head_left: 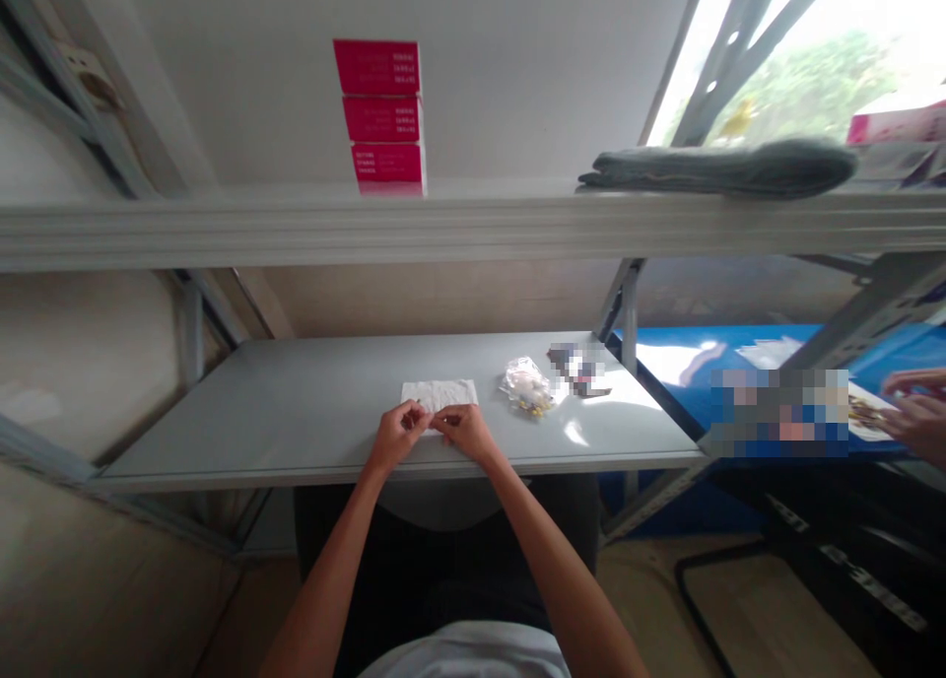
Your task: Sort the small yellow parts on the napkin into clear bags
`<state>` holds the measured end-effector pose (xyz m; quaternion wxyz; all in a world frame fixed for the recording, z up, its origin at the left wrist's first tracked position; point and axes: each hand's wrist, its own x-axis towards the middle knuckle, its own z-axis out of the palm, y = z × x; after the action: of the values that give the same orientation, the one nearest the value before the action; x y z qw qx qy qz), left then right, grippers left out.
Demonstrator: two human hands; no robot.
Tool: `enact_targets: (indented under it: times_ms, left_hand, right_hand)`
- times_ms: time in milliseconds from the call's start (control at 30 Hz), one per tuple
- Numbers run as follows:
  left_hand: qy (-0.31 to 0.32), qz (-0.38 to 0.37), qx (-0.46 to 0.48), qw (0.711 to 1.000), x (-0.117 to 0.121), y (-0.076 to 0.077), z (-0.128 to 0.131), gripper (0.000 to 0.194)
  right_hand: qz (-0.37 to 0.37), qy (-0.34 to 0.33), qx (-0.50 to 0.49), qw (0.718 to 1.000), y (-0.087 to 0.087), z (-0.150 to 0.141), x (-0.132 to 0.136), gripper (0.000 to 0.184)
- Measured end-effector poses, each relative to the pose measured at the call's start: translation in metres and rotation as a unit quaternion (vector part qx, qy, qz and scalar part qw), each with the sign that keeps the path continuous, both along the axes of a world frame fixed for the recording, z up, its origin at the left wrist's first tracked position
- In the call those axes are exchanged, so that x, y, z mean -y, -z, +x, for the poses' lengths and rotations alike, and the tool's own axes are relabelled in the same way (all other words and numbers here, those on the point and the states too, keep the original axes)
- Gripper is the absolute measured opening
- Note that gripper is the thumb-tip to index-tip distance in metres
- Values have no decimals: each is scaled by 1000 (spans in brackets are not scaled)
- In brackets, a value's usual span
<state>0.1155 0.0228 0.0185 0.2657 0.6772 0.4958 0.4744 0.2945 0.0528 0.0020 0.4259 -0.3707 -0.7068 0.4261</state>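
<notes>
At the front of the bench [296, 392], seen from the head view, both hands meet over a white sheet [443, 393], which may be cloth or paper. It lies straight ahead of the person, probably so that anything small shows against it and stays within easy reach. The left hand [400, 426] and right hand [462, 428] come together tip to tip, likely because what they work on is tiny and wants support from both sides. The fingers of each make a narrow pinch, thumb against forefinger, with the two pinches all but touching. Whether something sits between the tips is too small to tell; if so, it is just above the sheet. A clear bag [526, 382] with yellow bits at its near end lies to the right of the sheet, apart from it, perhaps kept aside yet handy. Beyond it, a dark item [583, 371] is blurred out. Red boxes [384, 116] stand stacked on the shelf [296, 233] above, probably to save room. Far right, a co-worker's hand [920, 412] is over a blue bench [669, 358].
</notes>
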Motion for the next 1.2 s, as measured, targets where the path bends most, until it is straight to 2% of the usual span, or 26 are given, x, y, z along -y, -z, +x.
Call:
enact_targets:
  times_ms: [233,467,733,1067,1200]
  left_hand:
    - [2,-21,-1,1000,-3,2,-2,30]
    - [23,-30,-7,999,-6,2,-1,31]
    - [-1,-20,4,1000,-4,3,-2,28]
    - [2,-19,-29,999,0,-1,2,16]
    - [-18,-33,-14,999,0,0,1,19]
  right_hand:
    - [56,34,20,998,-5,-2,1,19]
    - [46,28,4,999,-6,-1,0,15]
    - [89,28,72,993,-10,-4,4,17]
    - [141,35,87,986,-9,-5,9,12]
    - [143,122,74,979,-10,-5,8,10]
